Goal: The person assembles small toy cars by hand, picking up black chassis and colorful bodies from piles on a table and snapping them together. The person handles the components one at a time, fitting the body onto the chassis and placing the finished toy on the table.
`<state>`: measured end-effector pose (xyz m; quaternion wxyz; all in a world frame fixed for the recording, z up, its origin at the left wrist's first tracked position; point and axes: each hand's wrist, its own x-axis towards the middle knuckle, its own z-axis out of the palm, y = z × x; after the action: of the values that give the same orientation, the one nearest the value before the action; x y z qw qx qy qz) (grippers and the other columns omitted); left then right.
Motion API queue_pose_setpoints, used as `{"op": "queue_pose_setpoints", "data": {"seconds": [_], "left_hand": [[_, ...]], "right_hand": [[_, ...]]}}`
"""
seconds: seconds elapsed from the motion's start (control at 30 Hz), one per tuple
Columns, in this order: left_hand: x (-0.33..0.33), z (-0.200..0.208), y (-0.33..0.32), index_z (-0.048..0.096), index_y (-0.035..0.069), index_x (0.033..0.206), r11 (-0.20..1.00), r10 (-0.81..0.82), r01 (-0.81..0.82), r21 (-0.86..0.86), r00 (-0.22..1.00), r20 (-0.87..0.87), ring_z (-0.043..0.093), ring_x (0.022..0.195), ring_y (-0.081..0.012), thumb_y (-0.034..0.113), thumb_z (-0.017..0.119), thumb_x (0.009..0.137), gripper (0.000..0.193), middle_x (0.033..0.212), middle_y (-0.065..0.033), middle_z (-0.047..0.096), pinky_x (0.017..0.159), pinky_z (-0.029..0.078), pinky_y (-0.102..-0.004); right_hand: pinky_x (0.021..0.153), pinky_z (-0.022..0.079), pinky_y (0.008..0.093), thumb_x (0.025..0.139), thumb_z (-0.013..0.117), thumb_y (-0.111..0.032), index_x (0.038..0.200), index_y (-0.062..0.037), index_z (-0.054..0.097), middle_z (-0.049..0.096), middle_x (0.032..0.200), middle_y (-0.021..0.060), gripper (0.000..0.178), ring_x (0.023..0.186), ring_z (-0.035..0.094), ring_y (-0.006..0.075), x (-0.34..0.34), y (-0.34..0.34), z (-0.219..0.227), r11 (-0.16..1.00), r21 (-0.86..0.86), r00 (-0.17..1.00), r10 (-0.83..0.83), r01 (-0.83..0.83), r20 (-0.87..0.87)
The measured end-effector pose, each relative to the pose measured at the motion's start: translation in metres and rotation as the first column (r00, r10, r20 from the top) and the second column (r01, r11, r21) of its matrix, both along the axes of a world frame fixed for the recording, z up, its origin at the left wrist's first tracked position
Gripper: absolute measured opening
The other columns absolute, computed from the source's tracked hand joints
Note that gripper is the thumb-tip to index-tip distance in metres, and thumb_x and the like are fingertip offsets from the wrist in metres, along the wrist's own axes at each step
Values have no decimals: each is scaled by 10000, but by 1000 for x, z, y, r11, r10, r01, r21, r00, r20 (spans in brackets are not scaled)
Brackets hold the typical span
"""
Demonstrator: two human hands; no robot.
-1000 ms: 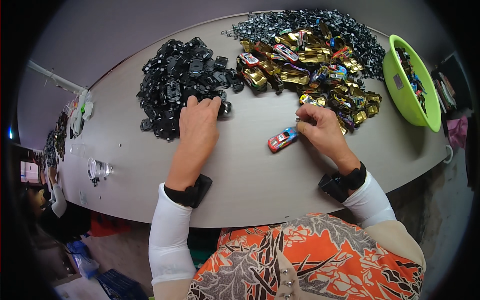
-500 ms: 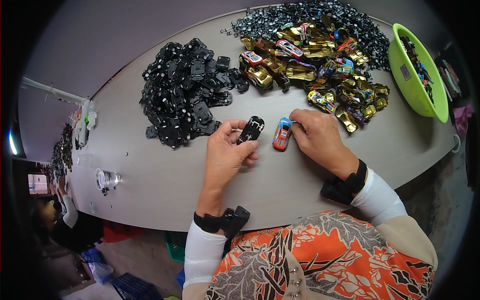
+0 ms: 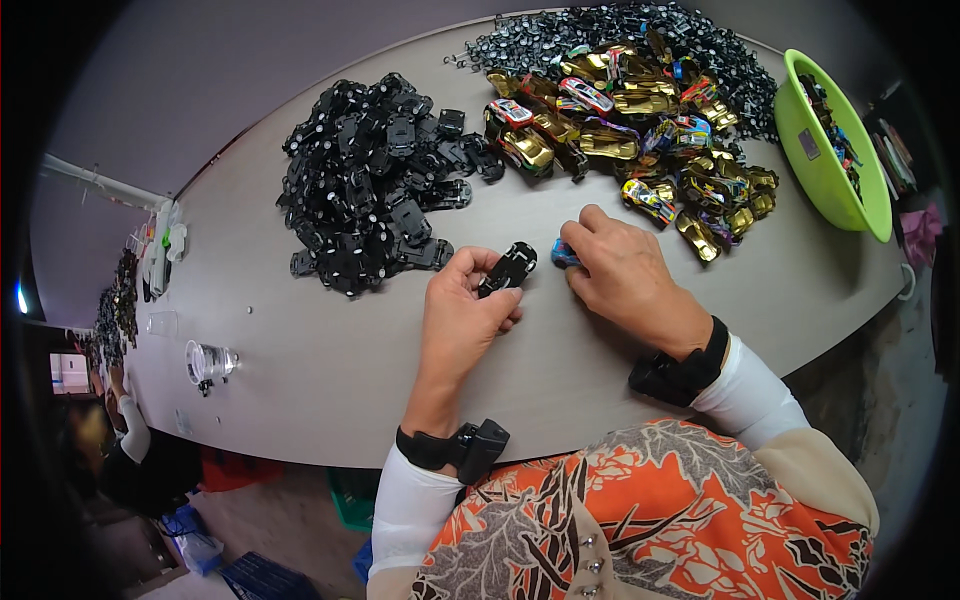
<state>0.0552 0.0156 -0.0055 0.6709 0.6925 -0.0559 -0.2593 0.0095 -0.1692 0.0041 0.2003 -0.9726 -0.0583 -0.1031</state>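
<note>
My left hand (image 3: 462,318) is closed around a black toy car chassis (image 3: 508,270), pinched between thumb and fingers just above the table. To its right, my right hand (image 3: 630,285) grips a small toy car body (image 3: 564,254). Only its blue end shows; my fingers hide the rest. A narrow gap separates the body from the chassis. Left of my left hand rises a heap of black car chassis (image 3: 355,190). Beyond my right hand lies a pile of gold and coloured car bodies (image 3: 610,140).
Many small wheel parts (image 3: 620,30) cover the far edge of the table (image 3: 330,400). A green basin (image 3: 815,170) holding toy cars stands at the right. A clear plastic cup (image 3: 210,360) lies on the left. Another person (image 3: 140,450) works at the far left.
My right hand has moved left over the car body, and its fingers now cover most of it. The chassis in my left hand has turned slightly and shifted right.
</note>
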Motion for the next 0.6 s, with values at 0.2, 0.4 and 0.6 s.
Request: {"op": "queue_pose_setpoints", "data": {"seconds": [0.2,0.4,0.6], "left_hand": [[1,1,0,498,-15,1006,989,-3,-19,-148,989,-146,657,646,-187,14,625,784,257,824,-128,642,547,551,-253],[-6,1,-6,496,-13,1006,943,-114,33,-330,967,-229,670,701,-234,61,581,842,199,861,-140,637,605,581,-325],[-4,-9,0,512,5,1004,869,-212,34,-494,928,-307,663,749,-228,112,597,859,199,917,-127,631,672,578,-370]], "right_hand": [[547,437,251,738,649,-59,935,-20,554,591,821,19,222,667,559,86,-2,-6,14,630,760,938,144,160,-316],[573,458,201,752,676,-57,956,3,531,587,787,21,257,657,543,59,-6,-6,1,321,935,922,294,153,-252],[608,461,205,750,678,-37,977,7,524,581,812,26,278,721,551,58,-11,-6,10,274,952,911,344,135,-228]]}}
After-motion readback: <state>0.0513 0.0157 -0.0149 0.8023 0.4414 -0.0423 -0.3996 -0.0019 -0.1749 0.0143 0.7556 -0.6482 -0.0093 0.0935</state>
